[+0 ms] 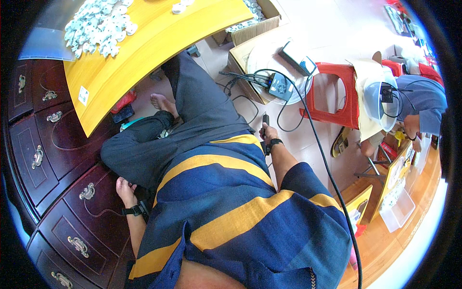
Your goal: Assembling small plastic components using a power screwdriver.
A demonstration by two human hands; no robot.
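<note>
My right hand hangs low beside my right hip, its fingers wrapped around a slim black object that points up past the thumb. What kind of object it is does not show clearly. Below my left knee, my left hand rests against the dark trousers, near the drawers. Its fingers are bent and partly hidden, and nothing can be made out in them. Each wrist wears a black strap with a small device, and a thin cable runs from the left one.
Many small whitish pieces are heaped on a yellow table. Dark wooden drawers stand on the left. To the right are a cardboard box, a black-and-grey device with cables, and a red stool. Another person sits at far right.
</note>
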